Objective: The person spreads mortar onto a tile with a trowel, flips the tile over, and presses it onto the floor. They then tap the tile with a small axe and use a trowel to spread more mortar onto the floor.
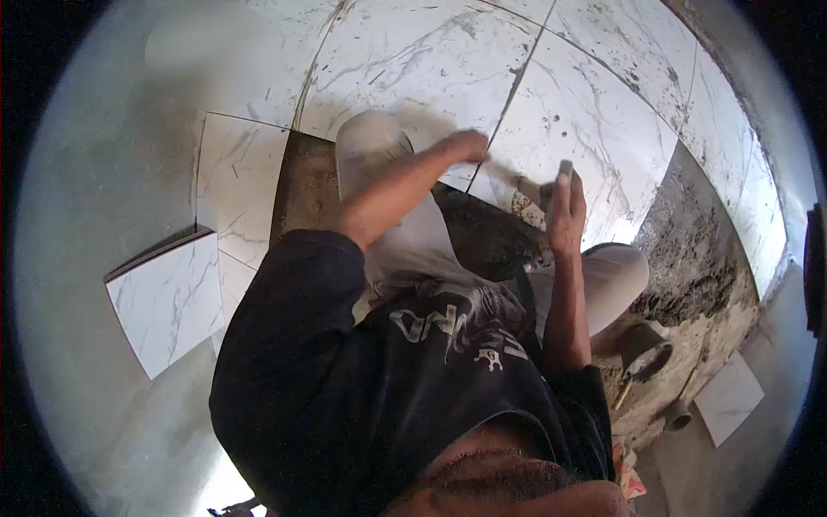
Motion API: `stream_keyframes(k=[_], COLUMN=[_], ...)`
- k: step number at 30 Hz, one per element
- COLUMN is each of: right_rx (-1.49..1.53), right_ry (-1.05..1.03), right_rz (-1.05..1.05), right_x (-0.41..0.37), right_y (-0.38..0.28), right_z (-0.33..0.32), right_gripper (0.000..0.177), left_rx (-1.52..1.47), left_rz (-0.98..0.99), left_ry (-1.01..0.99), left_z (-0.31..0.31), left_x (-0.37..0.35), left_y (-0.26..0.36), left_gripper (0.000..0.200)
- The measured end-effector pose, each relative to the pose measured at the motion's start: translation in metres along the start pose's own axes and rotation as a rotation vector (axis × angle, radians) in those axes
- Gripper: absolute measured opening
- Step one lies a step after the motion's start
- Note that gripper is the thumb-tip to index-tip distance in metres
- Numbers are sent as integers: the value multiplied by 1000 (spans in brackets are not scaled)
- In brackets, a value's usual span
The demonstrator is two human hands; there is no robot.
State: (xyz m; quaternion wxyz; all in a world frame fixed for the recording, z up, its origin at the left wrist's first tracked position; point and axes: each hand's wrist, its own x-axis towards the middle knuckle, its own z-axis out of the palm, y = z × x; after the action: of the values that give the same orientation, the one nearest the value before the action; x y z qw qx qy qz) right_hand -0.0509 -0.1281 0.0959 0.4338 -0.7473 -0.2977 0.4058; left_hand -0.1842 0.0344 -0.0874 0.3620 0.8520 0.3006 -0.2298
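Observation:
I am crouched over a floor of white marble-patterned tiles. My left hand reaches forward and rests at the near edge of a laid tile; it is blurred and its fingers look curled. My right hand is raised beside it, gripping a small grey object that sticks out above the fingertips. Below both hands lies a strip of dark mortar, between my grey-trousered knees.
A loose tile lies tilted at the left, beside another tile. Rough bare mortar spreads to the right. Near my right knee stand a dark round container, a wooden-handled tool and a small tile piece.

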Motion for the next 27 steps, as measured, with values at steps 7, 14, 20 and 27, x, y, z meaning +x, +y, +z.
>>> stream_keyframes(k=[7,14,20,27], right_rx=[26,117,-2,35], right_ry=[39,272,330,368], right_rz=[-33,-63,-8,38], right_x=[3,20,34,63], right_y=[18,18,-14,19], right_z=[-7,-14,-46,-92], right_gripper=[57,41,43,42], left_rx=[-24,-47,179,-185], left_rz=[-245,-487,-514,-447], left_ry=[733,656,849,810], left_z=[-149,-87,-34,-81], left_x=[-32,-54,-15,-7], left_y=[-182,-236,-252,-222], left_gripper=[22,31,27,23])
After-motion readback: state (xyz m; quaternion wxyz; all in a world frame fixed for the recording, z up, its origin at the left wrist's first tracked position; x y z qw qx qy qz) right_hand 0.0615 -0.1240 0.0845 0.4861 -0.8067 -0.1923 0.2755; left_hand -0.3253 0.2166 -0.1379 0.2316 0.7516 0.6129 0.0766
